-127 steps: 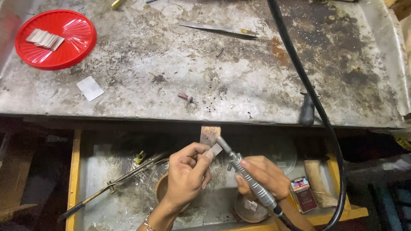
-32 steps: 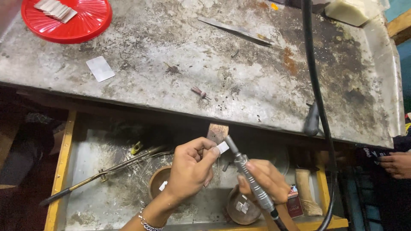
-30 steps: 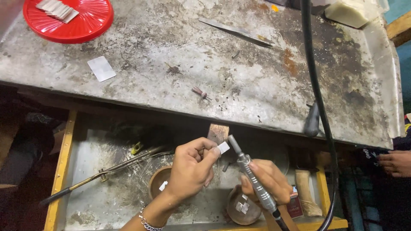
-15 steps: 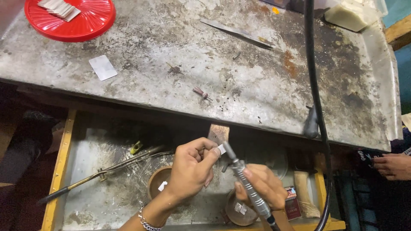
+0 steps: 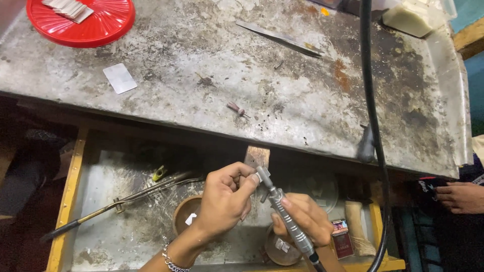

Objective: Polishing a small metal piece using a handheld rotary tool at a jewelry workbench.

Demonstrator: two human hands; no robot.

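We pinch a small pale metal piece (image 5: 256, 177) in our left hand (image 5: 224, 199), grip clamped on it, just below the wooden bench peg (image 5: 257, 156). Our right hand (image 5: 302, 219) wraps its grip around a grey ribbed rotary handpiece (image 5: 285, 216), tip touching the piece. Well above the peg, a red round plastic lid (image 5: 83, 22) sits on the worn grey metal surface (image 5: 201, 60).

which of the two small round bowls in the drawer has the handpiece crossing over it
The right bowl, below the right hand: the grey handpiece crosses above it. The brown bowl by the left hand lies clear of the tool.
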